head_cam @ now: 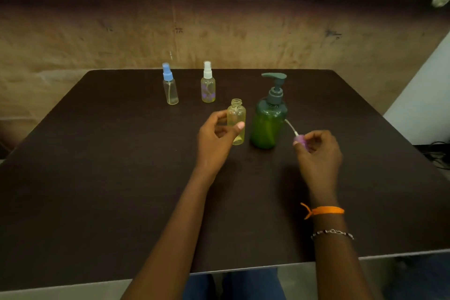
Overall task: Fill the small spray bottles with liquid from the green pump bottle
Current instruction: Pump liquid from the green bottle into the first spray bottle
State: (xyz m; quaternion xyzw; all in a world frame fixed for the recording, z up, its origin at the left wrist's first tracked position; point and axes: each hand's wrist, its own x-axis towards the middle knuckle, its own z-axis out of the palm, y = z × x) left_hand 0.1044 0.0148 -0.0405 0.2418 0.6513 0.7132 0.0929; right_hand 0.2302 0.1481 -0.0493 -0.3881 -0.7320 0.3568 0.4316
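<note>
- Left hand [216,134] pinches the open bottle [236,120], standing at the pump bottle's [267,122] nine o'clock.
- Right hand [319,151] pinches the purple sprayer [300,141].
- Risk: pump nozzle misses the narrow neck, spilling onto the table [97,178].

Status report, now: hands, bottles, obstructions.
Left hand steadies open bottle. Right hand holds purple sprayer. Pump bottle upright beside it. Nothing in the way.

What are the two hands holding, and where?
The left hand holds the open yellow bottle around its body. The right hand pinches the purple spray cap by its head.
</note>
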